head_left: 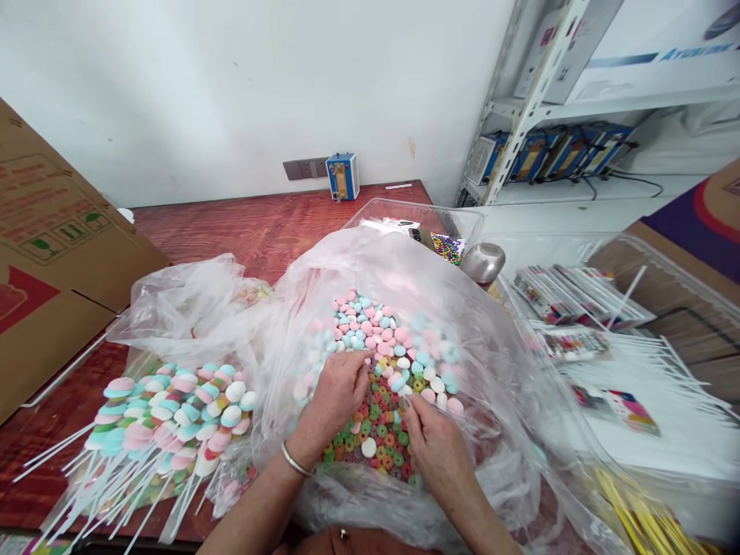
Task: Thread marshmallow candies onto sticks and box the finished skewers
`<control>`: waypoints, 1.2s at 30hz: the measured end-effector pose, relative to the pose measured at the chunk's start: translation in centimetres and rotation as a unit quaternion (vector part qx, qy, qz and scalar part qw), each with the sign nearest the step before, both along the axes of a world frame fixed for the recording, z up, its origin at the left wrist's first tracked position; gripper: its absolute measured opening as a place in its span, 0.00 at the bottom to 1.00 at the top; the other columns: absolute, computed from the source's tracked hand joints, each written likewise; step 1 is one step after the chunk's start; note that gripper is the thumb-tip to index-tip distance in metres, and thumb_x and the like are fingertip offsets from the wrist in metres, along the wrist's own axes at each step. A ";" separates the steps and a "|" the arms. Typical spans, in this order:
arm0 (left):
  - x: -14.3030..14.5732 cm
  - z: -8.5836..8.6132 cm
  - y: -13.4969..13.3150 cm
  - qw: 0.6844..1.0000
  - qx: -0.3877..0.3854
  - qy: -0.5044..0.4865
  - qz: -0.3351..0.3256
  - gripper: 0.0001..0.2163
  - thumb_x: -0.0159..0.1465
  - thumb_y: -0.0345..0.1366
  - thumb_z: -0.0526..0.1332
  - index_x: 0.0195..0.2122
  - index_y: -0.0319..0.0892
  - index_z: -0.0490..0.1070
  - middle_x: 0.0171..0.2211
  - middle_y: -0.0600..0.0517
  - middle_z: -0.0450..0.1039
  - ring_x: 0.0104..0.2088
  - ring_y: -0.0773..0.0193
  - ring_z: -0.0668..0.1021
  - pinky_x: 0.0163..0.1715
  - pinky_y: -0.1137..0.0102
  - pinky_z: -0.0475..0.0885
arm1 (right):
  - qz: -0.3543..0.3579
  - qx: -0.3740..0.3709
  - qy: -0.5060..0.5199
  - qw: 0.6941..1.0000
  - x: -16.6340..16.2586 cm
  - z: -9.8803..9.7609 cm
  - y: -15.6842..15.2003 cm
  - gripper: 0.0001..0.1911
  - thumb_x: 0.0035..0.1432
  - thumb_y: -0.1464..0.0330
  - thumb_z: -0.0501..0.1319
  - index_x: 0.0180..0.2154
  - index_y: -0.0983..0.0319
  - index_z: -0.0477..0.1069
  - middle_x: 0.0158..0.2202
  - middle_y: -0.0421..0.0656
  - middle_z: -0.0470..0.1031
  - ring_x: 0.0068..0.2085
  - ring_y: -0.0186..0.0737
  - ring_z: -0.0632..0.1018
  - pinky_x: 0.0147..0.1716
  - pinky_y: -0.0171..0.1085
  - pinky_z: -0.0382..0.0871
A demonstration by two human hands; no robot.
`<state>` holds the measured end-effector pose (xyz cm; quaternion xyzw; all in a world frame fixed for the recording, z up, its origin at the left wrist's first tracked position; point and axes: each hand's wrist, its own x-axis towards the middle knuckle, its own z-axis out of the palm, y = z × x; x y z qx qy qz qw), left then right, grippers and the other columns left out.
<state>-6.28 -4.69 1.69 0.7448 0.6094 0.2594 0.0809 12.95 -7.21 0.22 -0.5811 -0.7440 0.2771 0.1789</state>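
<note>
A large clear plastic bag (312, 285) lies spread open in front of me. Pink, blue and white button-shaped candies (370, 324) fill its far part. Nearer lie many small ring gummies (378, 424) in red, green and orange. My left hand (341, 385), with a bangle at the wrist, is closed over the left of the pile, fingers curled among the candies. My right hand (436, 443) is closed in a pinch at the right, its fingertips against white and blue candies. What either hand holds is hidden. To the left lies a heap of candy skewers (173, 416) on white sticks.
A cardboard box (63, 231) stands at the left. Behind the bag are a clear bin (375, 206), a metal scoop (484, 262) and a blue device (343, 177). On the right, another bin holds white sticks (647, 370), printed packets (570, 293) and yellow ties (641, 509).
</note>
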 end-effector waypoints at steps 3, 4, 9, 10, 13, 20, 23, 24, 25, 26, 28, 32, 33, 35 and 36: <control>-0.1 0.0 0.9 0.995 -0.030 0.096 -0.001 0.07 0.67 0.30 0.58 0.40 0.45 0.76 0.37 0.48 0.74 0.41 0.55 0.73 0.43 0.60 0.66 | -0.006 0.001 0.018 1.000 0.7 -0.1 -0.3 0.18 0.69 0.62 0.45 0.31 0.58 0.67 0.26 0.41 0.74 0.28 0.39 0.74 0.28 0.33 0.59; -0.1 0.0 1.1 0.992 -0.046 0.115 -0.001 0.06 0.66 0.31 0.60 0.38 0.46 0.76 0.37 0.48 0.74 0.41 0.54 0.73 0.42 0.60 0.65 | -0.005 -0.001 0.019 1.000 0.9 -0.1 -0.4 0.18 0.69 0.62 0.45 0.31 0.58 0.67 0.26 0.41 0.74 0.28 0.39 0.74 0.28 0.33 0.59; 0.1 0.0 1.4 0.995 -0.052 0.084 0.014 0.02 0.63 0.30 0.62 0.34 0.43 0.73 0.38 0.48 0.74 0.43 0.55 0.72 0.43 0.60 0.65 | 0.005 -0.017 -0.011 1.000 0.9 0.3 -0.7 0.17 0.68 0.65 0.45 0.32 0.58 0.68 0.27 0.41 0.76 0.28 0.39 0.76 0.28 0.33 0.58; 0.2 -0.1 1.3 0.996 -0.045 0.069 0.017 0.03 0.63 0.28 0.61 0.34 0.43 0.72 0.37 0.48 0.74 0.42 0.55 0.72 0.43 0.61 0.66 | 0.009 -0.016 -0.026 0.999 0.9 0.3 -0.7 0.17 0.68 0.66 0.46 0.32 0.58 0.69 0.27 0.41 0.76 0.28 0.39 0.77 0.28 0.33 0.57; 0.3 -0.1 1.0 0.999 -0.024 0.016 0.027 0.05 0.64 0.27 0.58 0.34 0.43 0.71 0.33 0.49 0.73 0.39 0.58 0.73 0.41 0.63 0.67 | 0.017 -0.015 -0.069 0.997 0.6 0.4 -0.8 0.16 0.68 0.67 0.46 0.33 0.59 0.70 0.27 0.42 0.77 0.28 0.40 0.78 0.27 0.35 0.54; 0.9 1.1 0.6 0.949 -0.144 -0.276 0.043 0.06 0.63 0.31 0.59 0.38 0.43 0.76 0.36 0.51 0.78 0.37 0.62 0.78 0.38 0.68 0.71 | 0.020 -0.030 -0.094 0.995 0.3 0.8 -0.5 0.16 0.70 0.67 0.46 0.34 0.59 0.70 0.27 0.41 0.78 0.29 0.40 0.78 0.27 0.35 0.52; 1.1 1.3 0.5 0.915 -0.184 -0.355 0.056 0.06 0.61 0.33 0.61 0.37 0.41 0.77 0.36 0.50 0.79 0.36 0.61 0.79 0.38 0.68 0.73 | 0.021 -0.030 -0.107 0.994 0.3 0.9 -0.6 0.16 0.70 0.67 0.47 0.34 0.59 0.71 0.27 0.42 0.79 0.28 0.40 0.78 0.27 0.35 0.52; 1.2 1.2 0.5 0.909 -0.182 -0.371 0.057 0.06 0.60 0.34 0.62 0.36 0.41 0.77 0.36 0.50 0.79 0.36 0.61 0.79 0.38 0.68 0.73 | 0.023 -0.028 -0.113 0.993 0.3 1.0 -0.6 0.16 0.70 0.67 0.47 0.34 0.59 0.71 0.27 0.42 0.79 0.28 0.40 0.78 0.27 0.35 0.51; 1.3 1.1 0.4 0.905 -0.176 -0.383 0.058 0.05 0.60 0.34 0.62 0.36 0.41 0.77 0.35 0.50 0.79 0.37 0.61 0.79 0.39 0.68 0.73 | 0.027 -0.024 -0.119 0.992 0.3 1.0 -0.7 0.16 0.70 0.67 0.48 0.33 0.59 0.71 0.27 0.41 0.79 0.28 0.39 0.78 0.26 0.35 0.51; 1.3 1.1 0.4 0.902 -0.170 -0.393 0.060 0.05 0.59 0.34 0.63 0.35 0.42 0.77 0.36 0.50 0.79 0.37 0.61 0.79 0.39 0.68 0.73 | 0.030 -0.018 -0.126 0.991 0.4 1.0 -0.8 0.16 0.70 0.67 0.48 0.32 0.59 0.71 0.27 0.41 0.79 0.27 0.39 0.78 0.26 0.36 0.50; 1.4 0.9 0.3 0.892 -0.171 -0.414 0.065 0.05 0.59 0.35 0.64 0.34 0.42 0.78 0.35 0.50 0.79 0.37 0.61 0.79 0.40 0.68 0.73 | 0.034 -0.003 -0.135 0.990 0.4 1.1 -1.0 0.17 0.70 0.67 0.48 0.31 0.59 0.70 0.27 0.41 0.79 0.27 0.39 0.78 0.27 0.36 0.50; 2.0 0.6 0.0 0.860 -0.188 -0.467 0.089 0.08 0.57 0.38 0.66 0.35 0.41 0.78 0.35 0.49 0.80 0.36 0.60 0.79 0.38 0.67 0.73 | 0.024 0.000 -0.126 0.992 0.3 1.4 -1.1 0.18 0.70 0.68 0.47 0.29 0.59 0.70 0.27 0.42 0.78 0.29 0.39 0.78 0.28 0.36 0.53; 2.3 0.5 -0.2 0.853 -0.187 -0.478 0.094 0.09 0.57 0.39 0.66 0.36 0.41 0.78 0.36 0.49 0.80 0.36 0.60 0.79 0.38 0.67 0.73 | 0.017 -0.001 -0.115 0.993 0.2 1.5 -1.1 0.18 0.69 0.68 0.47 0.29 0.59 0.69 0.27 0.42 0.78 0.29 0.39 0.78 0.28 0.36 0.54; 3.0 0.3 -0.6 0.842 -0.180 -0.499 0.097 0.09 0.59 0.41 0.66 0.35 0.41 0.77 0.35 0.50 0.79 0.36 0.61 0.78 0.39 0.67 0.73 | 0.001 -0.003 -0.086 0.996 -0.1 1.6 -1.0 0.18 0.68 0.69 0.47 0.28 0.60 0.69 0.28 0.42 0.77 0.29 0.39 0.77 0.30 0.36 0.57; 3.4 0.2 -0.7 0.836 -0.174 -0.512 0.095 0.09 0.59 0.42 0.66 0.35 0.41 0.77 0.35 0.50 0.79 0.36 0.62 0.78 0.39 0.68 0.72 | -0.003 -0.003 -0.068 0.998 -0.2 1.7 -1.0 0.17 0.67 0.70 0.47 0.29 0.60 0.69 0.28 0.42 0.77 0.30 0.39 0.77 0.31 0.36 0.59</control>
